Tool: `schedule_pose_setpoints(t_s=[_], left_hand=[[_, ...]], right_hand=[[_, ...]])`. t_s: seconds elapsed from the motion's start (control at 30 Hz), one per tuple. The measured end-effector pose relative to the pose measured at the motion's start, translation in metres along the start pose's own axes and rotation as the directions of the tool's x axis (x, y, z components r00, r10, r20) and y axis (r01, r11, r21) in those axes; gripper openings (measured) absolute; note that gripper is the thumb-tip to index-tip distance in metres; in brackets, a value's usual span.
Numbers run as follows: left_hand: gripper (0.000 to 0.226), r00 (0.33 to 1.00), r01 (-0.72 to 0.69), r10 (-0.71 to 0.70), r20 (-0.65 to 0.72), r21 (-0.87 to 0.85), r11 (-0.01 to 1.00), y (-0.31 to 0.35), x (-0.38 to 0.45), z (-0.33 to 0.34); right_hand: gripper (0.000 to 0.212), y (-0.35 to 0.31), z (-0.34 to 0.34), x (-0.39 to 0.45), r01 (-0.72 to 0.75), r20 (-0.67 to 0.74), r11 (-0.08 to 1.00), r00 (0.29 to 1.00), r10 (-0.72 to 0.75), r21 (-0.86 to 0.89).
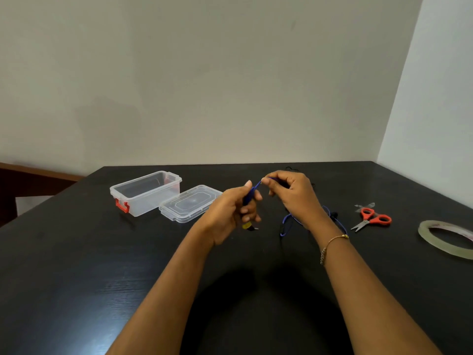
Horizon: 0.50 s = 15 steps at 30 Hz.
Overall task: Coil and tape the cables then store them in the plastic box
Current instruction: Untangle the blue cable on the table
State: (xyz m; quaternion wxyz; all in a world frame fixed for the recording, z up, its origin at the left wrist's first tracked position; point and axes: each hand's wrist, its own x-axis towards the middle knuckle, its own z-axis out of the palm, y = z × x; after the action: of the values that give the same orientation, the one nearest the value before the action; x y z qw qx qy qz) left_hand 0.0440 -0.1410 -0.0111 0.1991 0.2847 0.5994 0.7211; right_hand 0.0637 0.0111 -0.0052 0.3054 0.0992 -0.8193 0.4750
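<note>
1. The left hand is curling its fingers round a bundle of blue cable, gripping it just right of the lid; a yellow plug end is hanging below the fist.
2. The right hand is pinching the cable's upper end between thumb and forefinger, further right of the lid.
3. More blue cable is lying on the black table under the right wrist.
4. The plastic box is sitting open, touching the lid's left side.
5. Scissors and a tape roll are lying well to the lid's right.
</note>
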Motion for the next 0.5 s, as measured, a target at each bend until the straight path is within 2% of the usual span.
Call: schedule_pose_setpoints(t_s=[0.07, 0.13, 0.2, 0.27, 0.33, 0.37, 0.5], left_hand=[[0.033, 0.999, -0.050, 0.052, 0.005, -0.182, 0.982, 0.002, 0.000, -0.003], [0.034, 0.995, -0.094, 0.096, -0.015, -0.398, 0.912, 0.004, 0.000, -0.006], [0.039, 0.987, -0.159, 0.140, -0.078, -0.597, 0.786, 0.006, 0.001, -0.012], [0.046, 0.966, -0.257, 0.176, -0.187, -0.721, 0.644, 0.008, 0.003, -0.018], [0.039, 0.928, -0.367, 0.176, -0.328, -0.736, 0.568, 0.007, 0.007, -0.025], [0.034, 0.909, -0.405, 0.166, -0.382, -0.715, 0.570, 0.005, 0.009, -0.027], [0.026, 0.859, -0.451, 0.151, -0.489, -0.585, 0.674, -0.002, 0.015, -0.030]], right_hand=[[0.019, 0.002, 0.003, -0.001, -0.019, 0.066, 1.000, 0.998, 0.020, -0.015], [0.023, 0.004, 0.008, -0.002, -0.026, 0.172, 0.995, 0.984, 0.041, -0.092], [0.026, 0.007, 0.014, -0.003, 0.004, 0.274, 0.973, 0.960, 0.060, -0.230], [0.028, 0.011, 0.018, -0.005, 0.040, 0.353, 0.928, 0.930, 0.101, -0.371], [0.029, 0.012, 0.023, -0.007, 0.063, 0.421, 0.892, 0.895, 0.148, -0.448], [0.030, 0.010, 0.026, -0.009, 0.075, 0.457, 0.883, 0.874, 0.166, -0.463], [0.032, -0.005, 0.036, -0.012, 0.194, 0.595, 0.819, 0.776, 0.208, -0.539]])
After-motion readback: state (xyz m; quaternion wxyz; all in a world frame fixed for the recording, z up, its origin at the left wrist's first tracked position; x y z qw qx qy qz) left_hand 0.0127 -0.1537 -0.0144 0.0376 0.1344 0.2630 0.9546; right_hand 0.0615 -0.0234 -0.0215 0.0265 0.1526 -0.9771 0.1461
